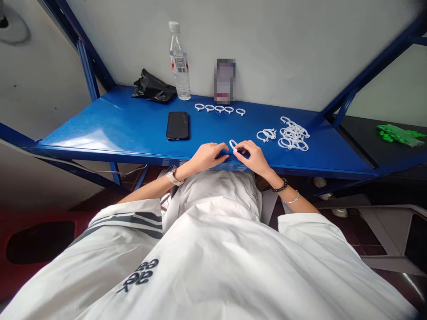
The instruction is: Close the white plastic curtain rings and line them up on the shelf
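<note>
Both your hands sit at the near edge of the blue shelf (110,129). Your right hand (254,155) pinches one white ring (232,144) between thumb and forefinger, holding it just above the shelf edge. Your left hand (207,155) is curled, fingertips right at the ring; you cannot tell whether it grips. A loose pile of rings (293,134) lies to the right, with a small cluster (266,134) beside it. A row of five rings (219,109) lies near the wall. A phone (177,125) lies face up to the left, with a water bottle (180,66) and a black bag (153,89) behind it.
</note>
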Motion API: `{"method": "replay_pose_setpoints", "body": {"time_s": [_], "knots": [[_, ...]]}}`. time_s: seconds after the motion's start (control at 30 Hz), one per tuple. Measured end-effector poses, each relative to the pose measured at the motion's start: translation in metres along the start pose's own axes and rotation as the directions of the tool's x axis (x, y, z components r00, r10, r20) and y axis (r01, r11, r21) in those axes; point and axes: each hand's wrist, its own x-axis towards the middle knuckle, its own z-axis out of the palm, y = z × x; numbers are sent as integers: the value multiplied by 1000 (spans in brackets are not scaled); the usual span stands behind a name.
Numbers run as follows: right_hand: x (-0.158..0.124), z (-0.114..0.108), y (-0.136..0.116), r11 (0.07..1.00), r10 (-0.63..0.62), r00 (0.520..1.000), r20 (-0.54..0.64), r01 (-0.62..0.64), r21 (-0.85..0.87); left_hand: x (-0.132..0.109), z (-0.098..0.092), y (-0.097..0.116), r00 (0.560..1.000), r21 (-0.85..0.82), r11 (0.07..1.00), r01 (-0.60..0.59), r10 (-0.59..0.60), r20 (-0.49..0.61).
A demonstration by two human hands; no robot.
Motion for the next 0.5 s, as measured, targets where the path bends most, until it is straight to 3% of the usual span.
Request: {"method": "replay_pose_setpoints", "body": {"time_s": [0.07, 0.2, 0.3, 0.5], "knots": [[2, 0, 3, 980, 124, 992, -37, -116, 163, 0, 1, -1, 1000, 10, 1000, -4, 3, 3], [6, -2, 15, 834, 351, 936, -21, -303, 461, 1, 3, -2, 1000, 24, 1000, 1, -1, 16], [8, -1, 20, 789, 420, 907, -24, -352, 503, 1, 3, -2, 1000, 36, 999, 1, -2, 27], [9, 2, 17, 814, 439, 898, -43, -377, 443, 1, 3, -1, 999, 54, 999, -4, 2, 37]]}}
